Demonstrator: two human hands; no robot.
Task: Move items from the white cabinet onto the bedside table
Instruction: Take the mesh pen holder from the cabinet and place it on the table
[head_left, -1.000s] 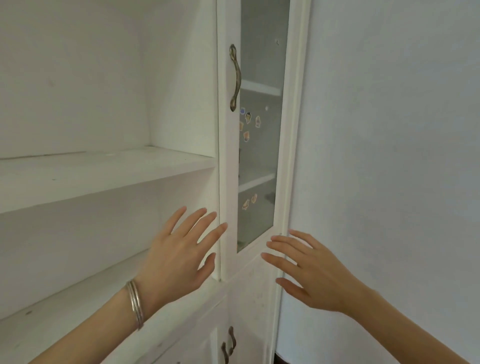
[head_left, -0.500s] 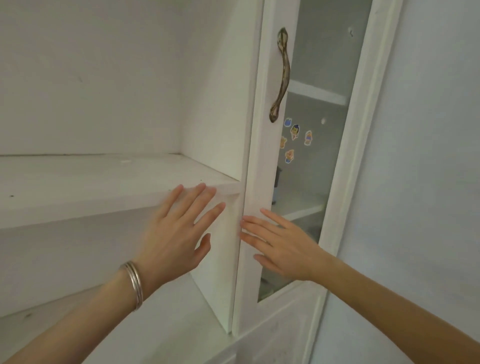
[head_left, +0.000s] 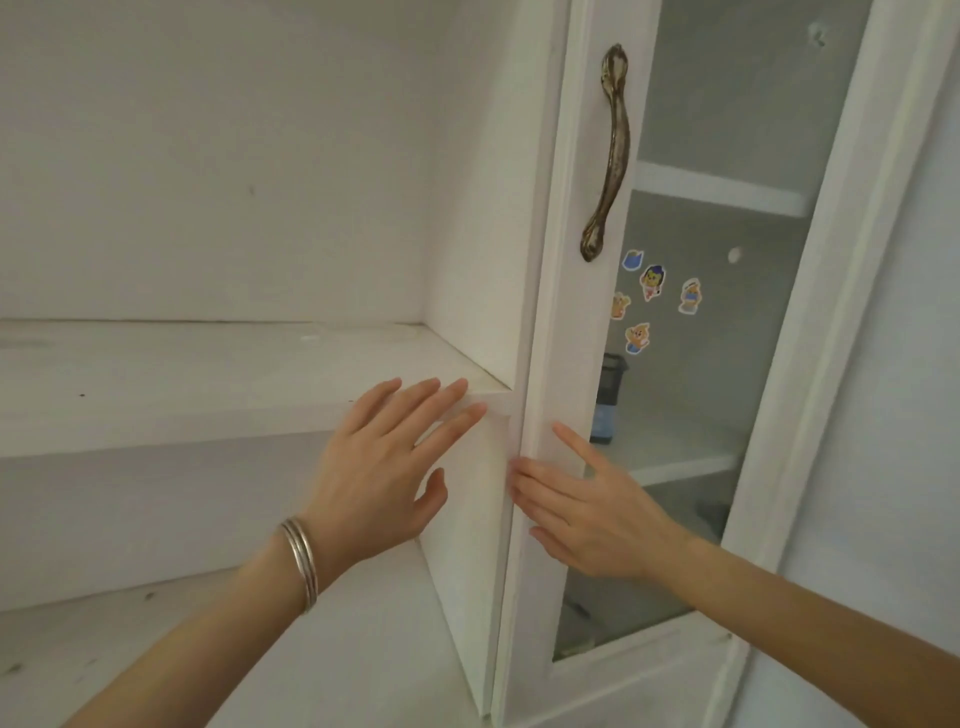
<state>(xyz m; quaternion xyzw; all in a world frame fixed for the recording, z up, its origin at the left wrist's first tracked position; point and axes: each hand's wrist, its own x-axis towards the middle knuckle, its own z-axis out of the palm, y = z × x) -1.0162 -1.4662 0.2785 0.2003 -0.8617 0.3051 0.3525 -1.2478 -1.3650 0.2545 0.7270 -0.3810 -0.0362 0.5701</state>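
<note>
White cabinet (head_left: 208, 374); dark container (head_left: 609, 400) behind glass door (head_left: 737, 374), above right hand (head_left: 587, 514)

Left side's wide open: I can pass straight onto the upper shelf (head_left: 208, 374) and the lower shelf (head_left: 363, 649). On the right, the glass door (head_left: 727, 130) stands across its compartment, walling off the dark container (head_left: 608, 400); the divider panel (head_left: 478, 234) separates both.

White cabinet (head_left: 478, 208); dark container (head_left: 609, 400), right compartment
</note>
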